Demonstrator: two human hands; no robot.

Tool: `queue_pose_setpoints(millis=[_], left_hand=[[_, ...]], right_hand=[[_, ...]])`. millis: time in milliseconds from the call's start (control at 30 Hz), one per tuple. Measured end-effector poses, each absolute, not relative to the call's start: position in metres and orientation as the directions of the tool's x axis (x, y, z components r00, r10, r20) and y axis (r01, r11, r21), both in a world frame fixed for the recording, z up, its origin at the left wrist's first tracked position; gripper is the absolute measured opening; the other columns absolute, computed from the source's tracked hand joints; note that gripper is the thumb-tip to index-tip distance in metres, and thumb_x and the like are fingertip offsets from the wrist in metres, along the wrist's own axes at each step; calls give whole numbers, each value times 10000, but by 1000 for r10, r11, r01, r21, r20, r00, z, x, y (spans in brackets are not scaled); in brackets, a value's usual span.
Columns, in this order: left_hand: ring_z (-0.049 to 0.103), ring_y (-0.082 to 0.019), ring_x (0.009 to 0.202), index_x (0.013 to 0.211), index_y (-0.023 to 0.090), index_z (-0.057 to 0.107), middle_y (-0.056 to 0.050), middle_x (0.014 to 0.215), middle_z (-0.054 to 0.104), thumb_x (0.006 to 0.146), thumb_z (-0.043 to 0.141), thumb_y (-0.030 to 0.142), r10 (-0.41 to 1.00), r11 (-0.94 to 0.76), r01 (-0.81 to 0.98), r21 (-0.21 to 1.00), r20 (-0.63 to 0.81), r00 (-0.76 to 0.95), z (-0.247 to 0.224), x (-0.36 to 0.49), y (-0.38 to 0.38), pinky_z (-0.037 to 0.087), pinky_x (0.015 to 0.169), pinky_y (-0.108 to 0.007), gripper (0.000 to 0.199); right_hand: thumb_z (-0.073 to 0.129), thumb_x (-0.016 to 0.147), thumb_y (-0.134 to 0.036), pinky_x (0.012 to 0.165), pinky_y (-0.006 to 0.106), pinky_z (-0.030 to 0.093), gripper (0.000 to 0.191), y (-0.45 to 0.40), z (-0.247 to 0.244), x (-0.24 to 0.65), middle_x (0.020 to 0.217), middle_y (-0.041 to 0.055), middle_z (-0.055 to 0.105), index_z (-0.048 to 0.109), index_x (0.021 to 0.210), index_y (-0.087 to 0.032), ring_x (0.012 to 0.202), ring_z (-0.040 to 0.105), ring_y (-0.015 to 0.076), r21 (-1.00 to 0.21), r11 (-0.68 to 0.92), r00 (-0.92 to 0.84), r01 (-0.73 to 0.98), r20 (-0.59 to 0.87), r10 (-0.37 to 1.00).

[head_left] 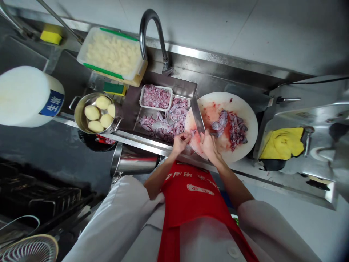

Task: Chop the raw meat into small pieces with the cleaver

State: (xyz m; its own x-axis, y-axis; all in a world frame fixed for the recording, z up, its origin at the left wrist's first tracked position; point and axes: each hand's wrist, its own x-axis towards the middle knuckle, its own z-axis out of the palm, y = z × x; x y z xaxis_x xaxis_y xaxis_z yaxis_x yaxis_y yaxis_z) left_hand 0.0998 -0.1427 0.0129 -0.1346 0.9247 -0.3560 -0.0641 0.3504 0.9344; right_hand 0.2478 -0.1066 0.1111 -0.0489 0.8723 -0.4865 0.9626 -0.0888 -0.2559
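My right hand (208,145) is wrapped round the handle of a cleaver (198,115), whose broad blade points away from me over the left part of a round white cutting board (249,120). Fingers pinched together, my left hand (180,143) is at the board's left edge, near the cleaver; what it grips is too small to make out. Dark, purplish raw meat (237,131) is heaped on the right of the board, with a paler piece (220,123) beside it. Reddish wet stains mark the board. More raw meat pieces (177,118) lie in the sink to the left.
A white basket (156,108) of cut meat stands in the sink below a curved faucet (149,22). Left of it are a metal pot (79,112) with several peeled potatoes, a lidded plastic box (109,54) and a white tub (24,94). A yellow cloth (282,143) lies at right.
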Motion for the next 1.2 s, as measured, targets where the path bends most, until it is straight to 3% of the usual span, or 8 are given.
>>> queue_pose_setpoints(millis=[67, 200, 300, 433, 600, 733, 1000, 1200], left_hand=[[560, -162, 614, 680, 160, 684, -35, 655, 624, 846, 736, 469, 966, 255, 95, 962, -250, -66, 23, 105, -147, 464, 683, -306, 355], [599, -268, 1075, 957, 218, 764, -92, 1080, 690, 899, 646, 261, 982, -126, 417, 900, 53, 182, 36, 97, -125, 452, 982, -397, 138], [547, -302, 1124, 941, 234, 763, -102, 1093, 685, 844, 680, 204, 896, -333, 548, 767, 78, 436, 30, 89, -96, 403, 1034, -453, 131], [555, -300, 991, 889, 202, 733, -114, 860, 651, 877, 710, 328, 982, -179, 665, 725, 89, 166, 14, 99, -90, 435, 958, -422, 129], [579, -257, 972, 1032, 196, 709, -105, 981, 628, 902, 692, 472, 986, -51, 577, 815, 134, -102, 12, 113, -129, 464, 925, -377, 306], [578, -241, 1053, 1019, 194, 713, -110, 1052, 629, 979, 585, 397, 979, -144, 515, 845, 199, -53, 10, 109, -143, 464, 977, -384, 244], [577, -246, 1090, 1032, 189, 726, -107, 1057, 671, 1013, 513, 321, 979, -204, 516, 832, 167, 117, -8, 101, -133, 465, 1000, -425, 251], [597, -234, 1042, 982, 196, 729, -114, 1033, 641, 989, 557, 362, 964, -132, 430, 893, 217, -156, -4, 98, -145, 481, 978, -394, 239]], right_hand=[[300, 1072, -320, 732, 283, 435, 387, -103, 112, 254, 1020, 177, 735, 532, 1291, -100, 902, 692, 242, -267, -87, -53, 960, -477, 877], [309, 1065, -297, 726, 289, 425, 382, -103, 111, 275, 1023, 190, 726, 543, 1281, -85, 924, 686, 257, -256, -134, -2, 957, -469, 883], [317, 1065, -287, 743, 302, 420, 381, -108, 110, 289, 1029, 194, 717, 546, 1282, -74, 962, 681, 277, -245, -173, 40, 954, -468, 883], [341, 1059, -263, 765, 313, 420, 361, -114, 113, 296, 1030, 189, 715, 576, 1249, -67, 971, 682, 287, -234, -224, 92, 946, -470, 878], [304, 1070, -303, 748, 309, 436, 412, -113, 130, 282, 975, 176, 725, 559, 1297, -71, 922, 690, 278, -260, -242, 125, 935, -396, 909], [235, 1084, -358, 757, 313, 450, 481, -107, 135, 262, 1003, 188, 729, 474, 1396, -81, 933, 702, 284, -282, -149, 45, 948, -343, 938], [351, 1062, -275, 826, 295, 452, 331, -128, 105, 295, 1096, 192, 725, 576, 1228, -96, 1031, 687, 258, -153, -8, -84, 988, -584, 807], [342, 1060, -316, 822, 338, 459, 379, -125, 136, 306, 1024, 193, 729, 583, 1253, -96, 974, 689, 304, -95, 28, -73, 995, -516, 853]])
